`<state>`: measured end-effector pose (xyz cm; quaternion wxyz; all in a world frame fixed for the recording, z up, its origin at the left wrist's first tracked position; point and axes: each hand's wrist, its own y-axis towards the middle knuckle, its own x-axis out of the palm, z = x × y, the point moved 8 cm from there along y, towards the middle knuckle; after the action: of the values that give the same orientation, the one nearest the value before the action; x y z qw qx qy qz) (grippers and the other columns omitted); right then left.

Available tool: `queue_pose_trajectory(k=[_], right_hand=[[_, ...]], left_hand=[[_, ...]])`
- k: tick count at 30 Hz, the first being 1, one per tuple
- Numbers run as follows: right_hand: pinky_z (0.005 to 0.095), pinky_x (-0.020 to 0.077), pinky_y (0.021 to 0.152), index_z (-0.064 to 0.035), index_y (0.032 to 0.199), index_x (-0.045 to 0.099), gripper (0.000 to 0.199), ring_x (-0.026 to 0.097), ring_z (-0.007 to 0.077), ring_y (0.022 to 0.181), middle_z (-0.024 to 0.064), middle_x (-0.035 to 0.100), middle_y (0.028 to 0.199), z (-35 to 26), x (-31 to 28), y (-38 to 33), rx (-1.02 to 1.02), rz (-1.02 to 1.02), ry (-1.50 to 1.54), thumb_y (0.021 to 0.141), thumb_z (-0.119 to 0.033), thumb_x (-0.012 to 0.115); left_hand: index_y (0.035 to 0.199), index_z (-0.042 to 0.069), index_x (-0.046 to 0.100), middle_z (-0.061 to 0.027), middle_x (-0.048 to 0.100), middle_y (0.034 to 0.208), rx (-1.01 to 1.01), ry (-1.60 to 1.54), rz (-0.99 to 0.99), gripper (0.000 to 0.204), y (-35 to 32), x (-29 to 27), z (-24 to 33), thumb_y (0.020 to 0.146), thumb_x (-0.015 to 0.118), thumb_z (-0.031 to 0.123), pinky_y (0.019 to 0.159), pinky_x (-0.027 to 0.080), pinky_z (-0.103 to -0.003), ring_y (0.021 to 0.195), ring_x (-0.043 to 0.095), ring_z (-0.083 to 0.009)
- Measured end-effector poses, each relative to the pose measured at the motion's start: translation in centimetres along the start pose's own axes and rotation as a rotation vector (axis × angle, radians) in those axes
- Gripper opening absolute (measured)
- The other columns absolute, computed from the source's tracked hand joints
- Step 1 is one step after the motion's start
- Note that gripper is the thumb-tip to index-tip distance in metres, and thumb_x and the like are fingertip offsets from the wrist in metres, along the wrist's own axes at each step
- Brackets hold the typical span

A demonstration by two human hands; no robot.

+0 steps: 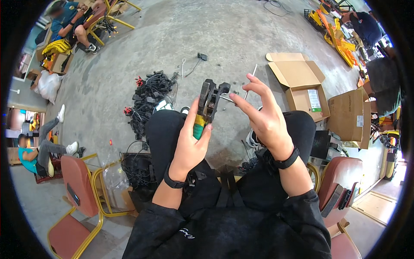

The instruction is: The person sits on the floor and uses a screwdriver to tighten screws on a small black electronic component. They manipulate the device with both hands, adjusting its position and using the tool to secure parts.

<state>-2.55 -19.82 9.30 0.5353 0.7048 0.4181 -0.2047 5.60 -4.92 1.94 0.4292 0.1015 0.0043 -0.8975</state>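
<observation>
My left hand [192, 149] is closed round a black pliers-like hand tool [208, 100] with a green and yellow grip, held upright above my lap. Its black head has two jaws pointing away from me. Just right of that head, my right hand [268, 123] hovers with fingers bent and spread apart. A thin metal rod [227, 99] runs between the tool and a right fingertip; I cannot tell what it belongs to. Behind the raised right finger shows a thin pale stick [255, 70], partly hidden.
A tangled heap of black cables [148, 97] with red ends lies left of my knees. An open cardboard box [297, 82] and a taller carton [348, 114] stand right. Chairs [79, 185] flank me. Seated people [71, 21] are at left; another person [366, 28] bends at far right.
</observation>
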Motion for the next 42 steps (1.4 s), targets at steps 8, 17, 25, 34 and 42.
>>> queue_pose_trajectory(k=[8, 17, 25, 34, 42], right_hand=[[0.0465, 0.0435, 0.1, -0.0108, 0.099, 0.07, 0.029, 0.056, 0.0294, 0.12, 0.0085, 0.059, 0.106, -0.5, -0.9, 0.5, -0.067, 0.059, -0.185, 0.072, -0.002, 0.066], [0.0304, 0.0563, 0.068, -0.0064, 0.102, 0.07, 0.017, 0.069, 0.0219, 0.084, 0.0086, 0.064, 0.092, 2.8, 1.9, -0.8, 0.284, 0.048, 0.432, 0.084, -0.008, 0.07], [0.0299, 0.0599, 0.066, 0.0062, 0.107, 0.066, 0.029, 0.071, 0.0208, 0.075, 0.0075, 0.065, 0.082, 3.2, 5.6, -2.3, 0.904, -0.292, 1.393, 0.098, -0.021, 0.058], [0.0366, 0.0536, 0.089, -0.004, 0.1, 0.071, 0.018, 0.064, 0.029, 0.099, 0.0158, 0.058, 0.106, 2.3, 2.1, -0.5, 0.302, 0.039, 0.479, 0.082, -0.005, 0.073], [0.0411, 0.0503, 0.097, -0.007, 0.103, 0.07, 0.03, 0.053, 0.0344, 0.122, 0.0168, 0.053, 0.118, 0.5, 0.7, -0.1, 0.038, 0.013, 0.017, 0.074, 0.001, 0.068]], left_hand=[[0.149, 0.0, 0.028, -0.0077, 0.059, 0.114, 0.093, 0.112, -0.021, 0.065, 0.2, 0.1, 0.6, 0.091, 0.056, -0.006, 0.087, 0.046, -0.025, 0.095, 0.057, -0.0114], [0.149, -0.002, 0.028, -0.0148, 0.052, 0.135, 0.131, 0.111, -0.036, 0.065, 0.3, 0.0, 1.5, 0.091, 0.058, -0.004, 0.097, 0.042, -0.028, 0.116, 0.053, -0.0174], [0.149, -0.001, 0.03, -0.0104, 0.058, 0.122, 0.173, 0.151, 0.048, 0.066, 0.2, -0.2, 1.5, 0.089, 0.058, -0.007, 0.089, 0.047, -0.027, 0.101, 0.058, -0.0139], [0.15, 0.002, 0.029, -0.0058, 0.06, 0.106, -0.002, -0.046, 0.018, 0.069, 0.3, 0.1, -0.1, 0.088, 0.056, -0.011, 0.082, 0.049, -0.025, 0.09, 0.058, -0.0103], [0.15, 0.002, 0.029, -0.0061, 0.059, 0.113, -0.003, -0.056, 0.002, 0.069, 0.2, 0.1, -0.2, 0.088, 0.056, -0.011, 0.083, 0.049, -0.025, 0.092, 0.058, -0.0103]])
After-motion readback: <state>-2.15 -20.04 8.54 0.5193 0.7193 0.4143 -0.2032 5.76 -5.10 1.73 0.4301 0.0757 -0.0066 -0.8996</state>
